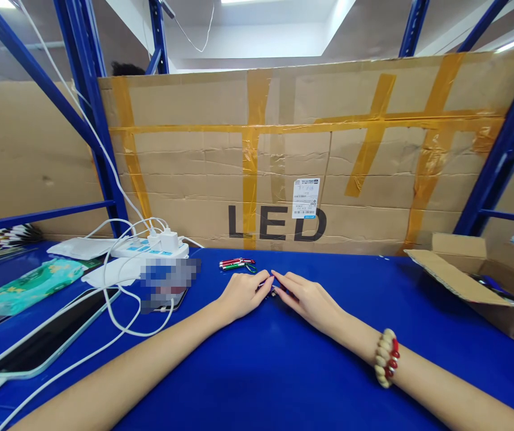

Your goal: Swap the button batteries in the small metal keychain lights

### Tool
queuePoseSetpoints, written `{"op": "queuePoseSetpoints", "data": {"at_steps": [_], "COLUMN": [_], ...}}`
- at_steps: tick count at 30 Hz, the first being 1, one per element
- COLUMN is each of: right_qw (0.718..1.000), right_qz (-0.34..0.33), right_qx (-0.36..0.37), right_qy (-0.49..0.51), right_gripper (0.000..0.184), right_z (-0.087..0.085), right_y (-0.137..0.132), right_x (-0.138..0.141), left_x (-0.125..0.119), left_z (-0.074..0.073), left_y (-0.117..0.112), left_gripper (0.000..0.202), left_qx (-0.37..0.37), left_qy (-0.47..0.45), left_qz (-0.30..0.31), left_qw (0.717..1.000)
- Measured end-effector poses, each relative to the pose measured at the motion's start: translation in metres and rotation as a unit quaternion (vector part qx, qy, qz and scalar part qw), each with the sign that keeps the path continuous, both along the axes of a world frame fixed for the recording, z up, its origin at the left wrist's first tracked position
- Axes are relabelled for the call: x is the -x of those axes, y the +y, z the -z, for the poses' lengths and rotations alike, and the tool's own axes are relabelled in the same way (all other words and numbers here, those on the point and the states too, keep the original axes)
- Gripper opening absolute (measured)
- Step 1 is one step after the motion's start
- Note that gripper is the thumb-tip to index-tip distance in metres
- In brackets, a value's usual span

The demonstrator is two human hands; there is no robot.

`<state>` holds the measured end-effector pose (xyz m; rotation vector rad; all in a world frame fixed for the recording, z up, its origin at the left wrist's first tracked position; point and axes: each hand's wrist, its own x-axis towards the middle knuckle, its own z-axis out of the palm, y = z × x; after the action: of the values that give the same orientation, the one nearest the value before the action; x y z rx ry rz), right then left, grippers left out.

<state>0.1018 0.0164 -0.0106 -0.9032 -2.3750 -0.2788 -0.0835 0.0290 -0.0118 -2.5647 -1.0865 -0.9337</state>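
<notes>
My left hand (244, 294) and my right hand (311, 297) meet fingertip to fingertip over the middle of the blue tabletop (257, 365). Both have their fingers pinched together around a small dark item with a shiny metal bit (273, 291). Most of that item is hidden by the fingers, so its kind does not show. Just beyond my left hand lie a few slim metallic tubes (237, 264), red and green, with a dark cord loop at one end. A beaded bracelet (386, 358) circles my right wrist.
At left, a white power strip (149, 246) with plugs and tangled white cables sits near a phone (50, 335) and a teal packet (27, 284). An open cardboard box (499, 311) stands at right. Taped cardboard (194, 173) walls off the back between blue metal posts (97, 120).
</notes>
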Motion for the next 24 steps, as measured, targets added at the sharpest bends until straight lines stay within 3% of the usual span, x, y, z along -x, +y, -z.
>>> {"op": "queuePoseSetpoints", "data": {"at_steps": [14, 24], "right_qw": [0.997, 0.992], "right_qz": [-0.057, -0.02], "right_qx": [0.003, 0.024], "right_qy": [0.051, 0.123], "right_gripper": [0.029, 0.03], "right_z": [-0.0007, -0.0023], "right_y": [0.0019, 0.0042], "right_x": [-0.0018, -0.0013], "left_x": [0.0007, -0.0028], "left_z": [-0.0007, -0.0079], "left_y": [-0.0019, -0.0086], "left_gripper": [0.03, 0.022], "left_qx": [-0.001, 0.065], "left_qy": [0.029, 0.006], "left_qz": [0.041, 0.001], "left_qw": [0.999, 0.998]}}
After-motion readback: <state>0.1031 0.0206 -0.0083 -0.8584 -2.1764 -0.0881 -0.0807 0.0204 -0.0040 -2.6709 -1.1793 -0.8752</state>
